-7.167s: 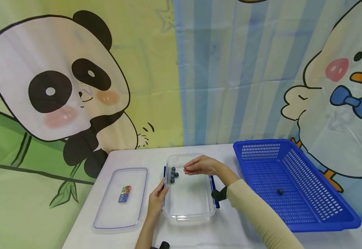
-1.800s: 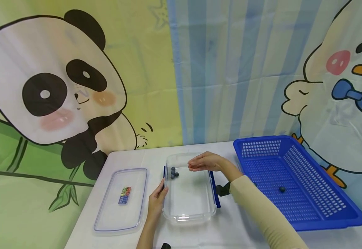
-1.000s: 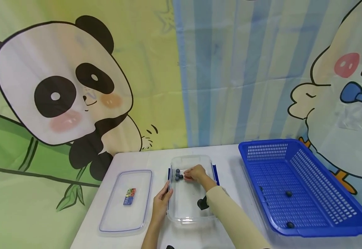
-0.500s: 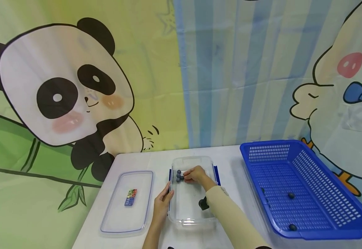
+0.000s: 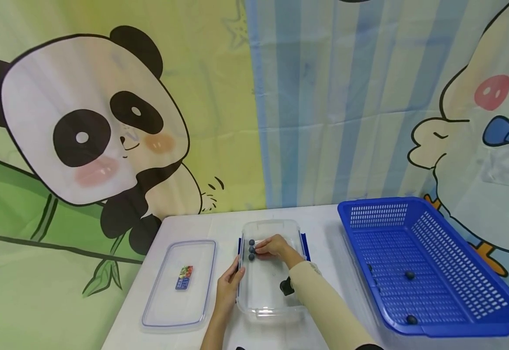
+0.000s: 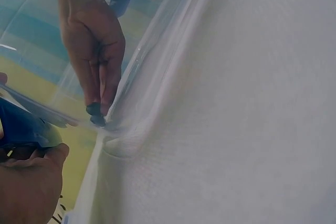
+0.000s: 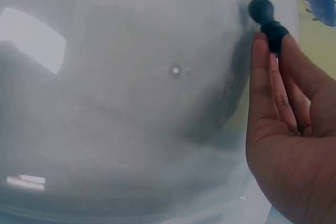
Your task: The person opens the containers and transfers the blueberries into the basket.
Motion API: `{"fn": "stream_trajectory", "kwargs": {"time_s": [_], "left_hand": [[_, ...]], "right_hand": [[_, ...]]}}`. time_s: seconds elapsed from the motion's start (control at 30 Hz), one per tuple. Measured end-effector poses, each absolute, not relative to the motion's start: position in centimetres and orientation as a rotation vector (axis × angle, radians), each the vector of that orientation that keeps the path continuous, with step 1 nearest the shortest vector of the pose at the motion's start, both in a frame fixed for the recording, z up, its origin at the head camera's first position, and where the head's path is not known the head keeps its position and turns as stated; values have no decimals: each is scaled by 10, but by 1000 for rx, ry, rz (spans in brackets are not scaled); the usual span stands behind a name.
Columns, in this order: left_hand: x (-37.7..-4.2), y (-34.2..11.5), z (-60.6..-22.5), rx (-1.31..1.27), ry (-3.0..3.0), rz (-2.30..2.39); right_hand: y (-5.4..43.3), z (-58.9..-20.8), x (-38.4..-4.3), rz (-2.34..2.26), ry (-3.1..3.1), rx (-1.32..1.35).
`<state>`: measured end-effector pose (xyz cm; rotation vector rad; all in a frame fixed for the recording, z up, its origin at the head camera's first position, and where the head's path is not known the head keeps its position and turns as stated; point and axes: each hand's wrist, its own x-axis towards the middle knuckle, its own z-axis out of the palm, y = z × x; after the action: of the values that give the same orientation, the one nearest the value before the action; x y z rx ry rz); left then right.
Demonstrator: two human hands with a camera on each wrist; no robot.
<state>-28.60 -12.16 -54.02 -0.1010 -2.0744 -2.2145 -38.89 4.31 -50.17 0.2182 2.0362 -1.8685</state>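
A clear plastic box (image 5: pixel 276 296) with blue side latches stands mid-table. Several blueberries (image 5: pixel 252 242) lie by its left side, a few in a short line. My right hand (image 5: pixel 274 245) reaches into the box, thumb and fingers pinching a blueberry (image 7: pixel 274 36) in the right wrist view. Another blueberry (image 7: pixel 261 10) sits just beyond those fingertips. My left hand (image 5: pixel 227 287) grips the box's left side; the left wrist view shows its fingers curled by a blue latch (image 6: pixel 21 124). Seen through the clear wall there, the right hand (image 6: pixel 97 45) points down.
Left of the box lies its clear lid (image 5: pixel 162 306) with a blue seal and a colourful sticker (image 5: pixel 184 278). A blue mesh basket (image 5: pixel 429 272) stands at the right, holding a few blueberries (image 5: pixel 409 275). A printed curtain (image 5: pixel 215 121) hangs behind the white table (image 5: pixel 324 214).
My right hand has come down from above the box to the blueberries and pinches one. The nearest blueberry has shifted toward me. One fewer lies in the box than 7 seconds ago.
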Motion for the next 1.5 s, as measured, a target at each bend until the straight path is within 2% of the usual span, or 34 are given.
{"fn": "stream_trajectory", "kwargs": {"time_s": [0.3,0.5,0.7,0.87,1.07,1.3,1.5], "left_hand": [[-288,-121,-544,-107,-2078,-2183],[-288,-122,-543,-89,-2098,-2170],[-289,-121,-541,-86,-2098,-2184],[-289,-122,-540,-64,-2082,-2216],[-287,-122,-541,-43,-2068,-2206],[-288,-124,-544,-37,-2072,-2161],[-287,-124,-545,-55,-2083,-2161]], "right_hand": [[50,-499,-393,-1935,1972,180],[54,-489,-394,-1949,1867,-2],[81,-463,-397,-1882,1800,-179],[128,-436,-398,-1793,1778,-319],[211,-421,-392,-1675,1802,-397],[303,-431,-378,-1703,1805,-412],[358,-442,-361,-1721,1756,-462]]}}
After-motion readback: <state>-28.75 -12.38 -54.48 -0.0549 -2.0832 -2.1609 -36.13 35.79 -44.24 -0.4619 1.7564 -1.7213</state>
